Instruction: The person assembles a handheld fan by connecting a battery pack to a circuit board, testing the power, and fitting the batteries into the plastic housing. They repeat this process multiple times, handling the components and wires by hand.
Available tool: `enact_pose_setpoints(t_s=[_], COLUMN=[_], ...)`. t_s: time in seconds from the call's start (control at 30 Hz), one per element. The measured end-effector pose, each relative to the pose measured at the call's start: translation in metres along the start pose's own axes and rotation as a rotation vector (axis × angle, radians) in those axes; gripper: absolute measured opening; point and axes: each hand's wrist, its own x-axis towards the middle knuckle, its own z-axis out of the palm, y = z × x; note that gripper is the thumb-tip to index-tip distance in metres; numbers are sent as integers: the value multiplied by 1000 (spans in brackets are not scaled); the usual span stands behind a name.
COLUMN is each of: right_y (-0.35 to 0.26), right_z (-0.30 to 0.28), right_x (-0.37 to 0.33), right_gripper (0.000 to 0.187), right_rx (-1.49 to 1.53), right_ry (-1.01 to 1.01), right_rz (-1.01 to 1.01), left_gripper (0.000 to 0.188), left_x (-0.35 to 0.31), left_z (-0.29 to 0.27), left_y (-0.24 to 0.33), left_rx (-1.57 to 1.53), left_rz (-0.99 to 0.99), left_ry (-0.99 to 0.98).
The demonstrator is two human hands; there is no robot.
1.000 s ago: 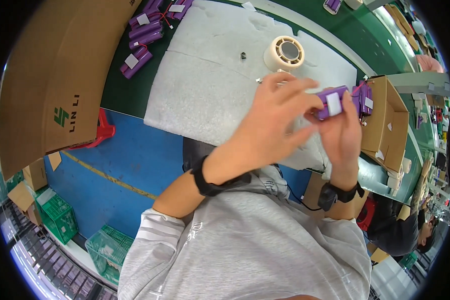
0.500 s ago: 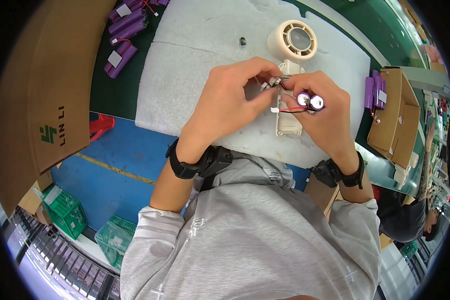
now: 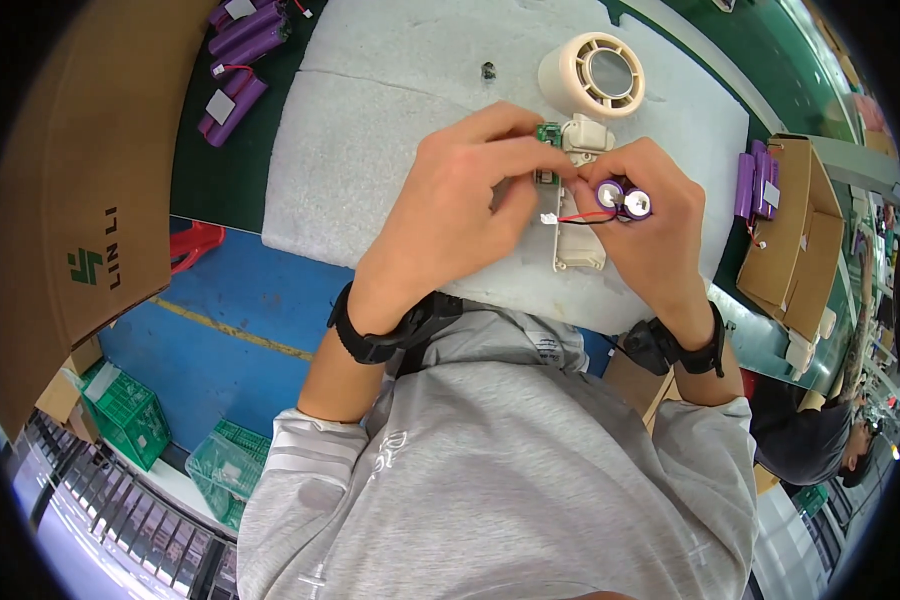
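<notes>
My left hand (image 3: 465, 195) pinches a small green circuit board (image 3: 548, 133) by its edge, above a cream plastic handle housing (image 3: 578, 247). Curled in my right hand (image 3: 660, 205) is a purple battery pack (image 3: 622, 200), its two round white ends facing up. Red and black wires run from the pack to a white plug (image 3: 549, 218) beside the housing. My right fingertips meet the left ones near the board, hiding part of the housing. Beyond my hands stands a round cream fan head (image 3: 592, 78) with a spoked rim. A small dark part (image 3: 488, 71) lies left of it.
White foam sheet (image 3: 340, 170) covers the green table. Purple battery packs (image 3: 232, 108) lie at the far left, near a large carton (image 3: 80, 190). More packs (image 3: 758, 182) lie beside an open carton (image 3: 792, 235) on the right. Another person (image 3: 795, 430) sits farther right.
The circuit board has turned and now shows its green face upright at my left fingertips. My left hand has shifted slightly up. The right hand keeps the battery pack in nearly the same place.
</notes>
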Motion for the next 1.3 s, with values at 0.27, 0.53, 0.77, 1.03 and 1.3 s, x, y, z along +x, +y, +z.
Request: enact_pose_setpoints(t_s=[0.27,0.53,0.77,1.03,1.3], right_y=[-5,-9,-9,2,0], right_z=[-3,0,-18,-27,-19], right_x=[0,-5,6,5,2], right_gripper=[18,20,24,26,23], right_rx=[8,-72,381,86,150], right_ry=[-26,-10,-12,-262,-53], right_rz=[25,-96,128,-37,-104], left_gripper=[26,21,18,17,12], left_x=[2,-2,0,-2,-2], left_z=[1,-6,-7,-9,-5], left_y=[8,-2,-3,-3,0], left_rx=[-271,-418,-410,-442,-396], left_rz=[-218,-274,-191,-210,-298], left_ry=[-63,-220,-221,-230,-168])
